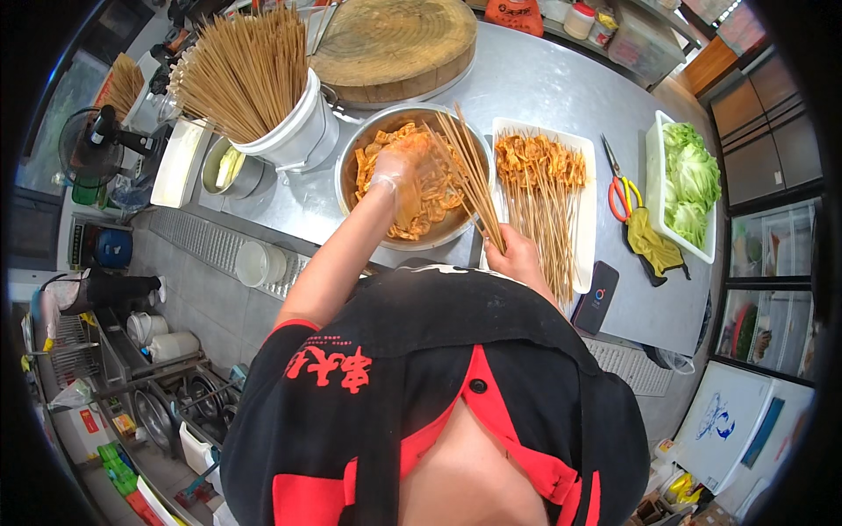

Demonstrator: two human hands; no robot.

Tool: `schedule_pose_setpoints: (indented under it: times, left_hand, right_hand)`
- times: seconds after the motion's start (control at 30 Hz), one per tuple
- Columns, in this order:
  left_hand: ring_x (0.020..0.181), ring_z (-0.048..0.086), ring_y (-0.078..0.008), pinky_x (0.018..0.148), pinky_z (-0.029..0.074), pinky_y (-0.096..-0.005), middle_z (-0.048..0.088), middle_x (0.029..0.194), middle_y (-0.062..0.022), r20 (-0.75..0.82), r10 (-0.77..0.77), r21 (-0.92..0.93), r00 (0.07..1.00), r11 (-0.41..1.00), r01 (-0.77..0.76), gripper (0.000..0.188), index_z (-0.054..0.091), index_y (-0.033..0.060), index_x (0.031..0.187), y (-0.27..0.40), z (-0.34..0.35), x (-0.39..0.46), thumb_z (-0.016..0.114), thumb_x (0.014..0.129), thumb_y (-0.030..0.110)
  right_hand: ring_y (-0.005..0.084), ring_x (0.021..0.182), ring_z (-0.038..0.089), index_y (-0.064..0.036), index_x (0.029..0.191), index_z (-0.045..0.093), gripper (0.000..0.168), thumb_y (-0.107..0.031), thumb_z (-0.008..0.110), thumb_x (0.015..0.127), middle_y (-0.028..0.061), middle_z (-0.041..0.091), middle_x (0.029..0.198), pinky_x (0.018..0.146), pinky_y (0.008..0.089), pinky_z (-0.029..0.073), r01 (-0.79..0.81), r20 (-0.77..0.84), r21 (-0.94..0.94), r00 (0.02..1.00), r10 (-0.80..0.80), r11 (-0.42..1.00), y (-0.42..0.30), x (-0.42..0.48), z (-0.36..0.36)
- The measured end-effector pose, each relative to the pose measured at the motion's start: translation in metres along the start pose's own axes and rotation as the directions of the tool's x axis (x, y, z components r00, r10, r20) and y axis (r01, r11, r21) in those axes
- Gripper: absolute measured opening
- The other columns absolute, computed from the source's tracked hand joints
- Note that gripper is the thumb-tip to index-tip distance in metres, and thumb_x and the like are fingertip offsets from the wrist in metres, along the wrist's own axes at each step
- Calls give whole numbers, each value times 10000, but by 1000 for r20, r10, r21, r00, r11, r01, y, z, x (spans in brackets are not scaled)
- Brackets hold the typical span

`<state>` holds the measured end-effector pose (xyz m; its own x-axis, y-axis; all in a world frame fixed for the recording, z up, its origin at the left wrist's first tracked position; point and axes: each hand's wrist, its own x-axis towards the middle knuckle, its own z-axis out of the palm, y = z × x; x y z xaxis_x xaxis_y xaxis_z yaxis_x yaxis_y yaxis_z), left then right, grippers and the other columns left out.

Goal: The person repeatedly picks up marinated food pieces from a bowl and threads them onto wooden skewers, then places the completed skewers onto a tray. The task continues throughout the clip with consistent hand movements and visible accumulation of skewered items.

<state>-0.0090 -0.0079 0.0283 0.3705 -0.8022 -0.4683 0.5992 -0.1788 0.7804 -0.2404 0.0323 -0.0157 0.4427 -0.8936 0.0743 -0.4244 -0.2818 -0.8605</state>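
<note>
My left hand (402,164), in a clear plastic glove, is down among orange marinated food pieces (421,223) in a round steel bowl (343,158). Its fingers are blurred and partly hidden, so any grip there is unclear. A bundle of bamboo skewers (475,179) is gripped near its lower end in my bare right hand (516,255). The upper ends of these sticks lean over the bowl's right side. Just right of the bowl, a white tray (587,230) carries rows of skewered orange pieces (543,161), their bare sticks pointing towards me.
A white bucket (302,141) packed with skewers (247,72) stands left of a round wooden chopping block (395,46). Scissors (618,184), a yellow-green cloth item (648,242), a phone (596,296) and a lettuce tray (660,197) are at right. Behind me at left is another person (99,292).
</note>
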Motion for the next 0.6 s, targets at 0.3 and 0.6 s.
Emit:
schedule_pose_setpoints:
  times: [0.3,0.6]
  left_hand:
    - [922,610,-185,854,469,-321,644,984,-61,129,-12,105,992,994,-2,239,538,39,1138,-12,5,7,530,901,68]
    - [928,621,-218,799,517,-310,591,1104,-120,42,207,63,977,976,-210,394,453,4,1213,-9,11,15,591,844,-14]
  right_hand:
    - [184,606,651,-13,968,596,146,-97,554,856,100,638,711,519,328,493,-247,160,274,965,210,929,-3,14,5]
    - [107,475,562,18,942,599,135,-93,581,866,88,630,722,423,268,421,-185,102,270,981,164,945,-10,12,-4]
